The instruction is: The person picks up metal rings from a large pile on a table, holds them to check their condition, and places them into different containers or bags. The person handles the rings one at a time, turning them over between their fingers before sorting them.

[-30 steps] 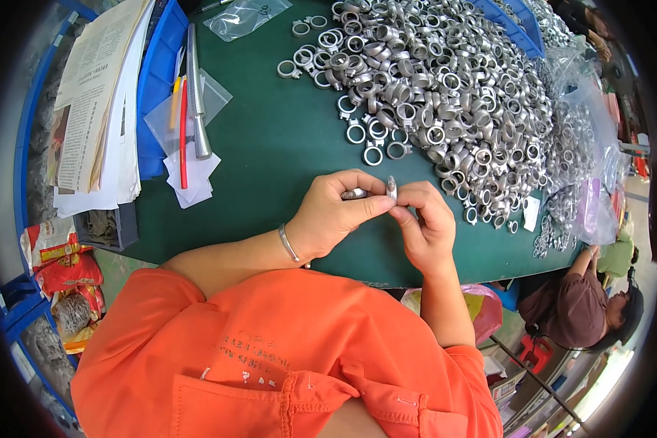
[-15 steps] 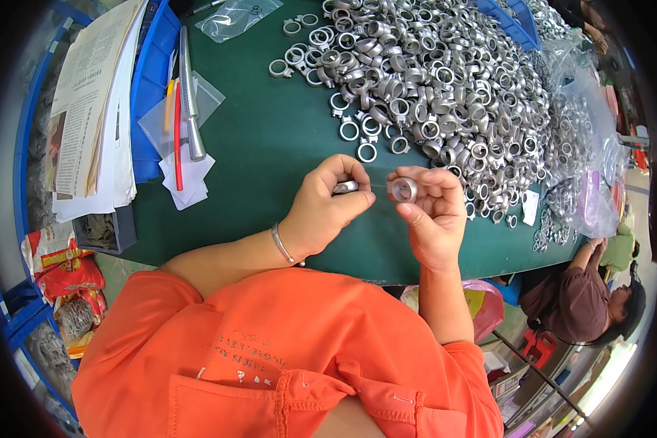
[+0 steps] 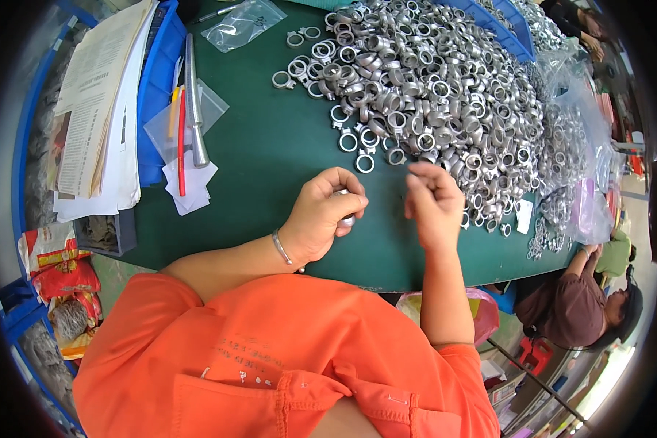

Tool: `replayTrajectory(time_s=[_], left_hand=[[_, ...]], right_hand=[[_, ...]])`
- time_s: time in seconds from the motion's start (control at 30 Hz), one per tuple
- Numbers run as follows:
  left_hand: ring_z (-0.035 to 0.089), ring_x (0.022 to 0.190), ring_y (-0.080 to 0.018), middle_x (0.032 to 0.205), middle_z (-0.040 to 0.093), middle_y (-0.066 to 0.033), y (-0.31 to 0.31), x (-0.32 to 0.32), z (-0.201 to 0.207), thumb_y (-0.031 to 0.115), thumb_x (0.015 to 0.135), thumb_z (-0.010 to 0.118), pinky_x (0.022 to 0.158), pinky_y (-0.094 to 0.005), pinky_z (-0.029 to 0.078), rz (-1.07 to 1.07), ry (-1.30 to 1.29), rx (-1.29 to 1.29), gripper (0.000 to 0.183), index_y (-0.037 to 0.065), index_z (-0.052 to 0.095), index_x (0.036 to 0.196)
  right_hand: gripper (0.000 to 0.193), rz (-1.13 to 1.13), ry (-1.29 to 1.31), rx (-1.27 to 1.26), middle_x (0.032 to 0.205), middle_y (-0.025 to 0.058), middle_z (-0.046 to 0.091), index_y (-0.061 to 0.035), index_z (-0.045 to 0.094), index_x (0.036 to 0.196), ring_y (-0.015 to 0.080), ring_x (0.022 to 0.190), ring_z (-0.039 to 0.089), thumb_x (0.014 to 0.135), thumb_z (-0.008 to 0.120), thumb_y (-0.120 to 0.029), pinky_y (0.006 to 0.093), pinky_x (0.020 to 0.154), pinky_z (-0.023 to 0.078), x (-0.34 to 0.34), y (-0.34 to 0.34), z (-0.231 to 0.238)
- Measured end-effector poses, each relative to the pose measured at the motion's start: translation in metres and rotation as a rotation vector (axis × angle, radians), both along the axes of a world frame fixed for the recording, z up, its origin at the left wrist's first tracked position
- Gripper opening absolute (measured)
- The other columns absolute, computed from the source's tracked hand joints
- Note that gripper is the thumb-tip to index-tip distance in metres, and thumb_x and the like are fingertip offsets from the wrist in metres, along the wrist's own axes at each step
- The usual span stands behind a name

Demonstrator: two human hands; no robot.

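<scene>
My left hand (image 3: 321, 215), with a silver bracelet at the wrist, is closed around a silver metal ring (image 3: 348, 220). Fingers and thumb cover most of that ring. My right hand (image 3: 436, 208) hovers at the near edge of a large heap of similar metal rings (image 3: 445, 95). Its fingers are loosely bent, somewhat blurred, and no ring shows in them. Several loose rings lie on the green tabletop just beyond my hands, among them one ring (image 3: 365, 163) standing apart from the heap.
On the left are a blue bin (image 3: 152, 139), newspapers (image 3: 95, 102), a tapered metal rod (image 3: 195, 109) and a red pen (image 3: 181, 146). Clear plastic bags (image 3: 588, 139) border the heap on the right. Another person (image 3: 569, 306) sits at the right.
The ring in my right hand is no longer visible there. That hand has turned toward the heap, its fingers pointing away. My left hand has dropped slightly nearer me, still holding a ring.
</scene>
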State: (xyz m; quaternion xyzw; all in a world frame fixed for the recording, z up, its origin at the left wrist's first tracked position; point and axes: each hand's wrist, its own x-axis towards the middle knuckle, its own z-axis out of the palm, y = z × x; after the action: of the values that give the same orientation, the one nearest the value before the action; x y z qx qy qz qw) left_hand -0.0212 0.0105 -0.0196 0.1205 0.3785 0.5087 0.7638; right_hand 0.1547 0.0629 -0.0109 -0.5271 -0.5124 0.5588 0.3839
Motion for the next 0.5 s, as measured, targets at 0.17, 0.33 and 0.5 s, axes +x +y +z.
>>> replayTrajectory(time_s=[0.17,0.33,0.5], left_hand=[[0.044,0.058,-0.0065,0.076,0.051,-0.004,0.001,0.0,0.004,0.002,0.08,0.055,0.045,-0.0179,0.031,-0.024,0.027,-0.006,0.008,0.006,0.05,0.085],[0.038,0.053,-0.0027,0.071,0.052,-0.0018,0.0,0.0,0.005,0.011,0.083,0.059,0.044,-0.0156,0.029,-0.031,0.104,0.032,0.012,0.003,0.056,0.092],[0.038,0.052,-0.0021,0.072,0.052,-0.0006,-0.001,0.001,0.006,0.014,0.085,0.059,0.044,-0.0147,0.029,-0.055,0.108,0.053,0.013,0.003,0.058,0.091]], right_hand=[[0.014,0.168,-0.784,0.541,0.074,0.0131,0.06,-0.0033,0.06,0.086,0.0276,0.062,0.059,0.073,0.066,-0.008,0.0332,0.056,0.047,-0.018,0.016,-0.013],[0.015,0.262,-0.362,0.544,0.074,0.0091,0.059,-0.0022,0.059,0.08,0.0206,0.062,0.057,0.069,0.068,0.001,0.0278,0.056,0.045,-0.011,0.0,-0.004],[0.018,0.336,-0.223,0.659,0.076,0.008,0.059,-0.0025,0.059,0.081,0.0208,0.067,0.058,0.067,0.067,0.005,0.0271,0.058,0.047,-0.012,-0.012,0.003]])
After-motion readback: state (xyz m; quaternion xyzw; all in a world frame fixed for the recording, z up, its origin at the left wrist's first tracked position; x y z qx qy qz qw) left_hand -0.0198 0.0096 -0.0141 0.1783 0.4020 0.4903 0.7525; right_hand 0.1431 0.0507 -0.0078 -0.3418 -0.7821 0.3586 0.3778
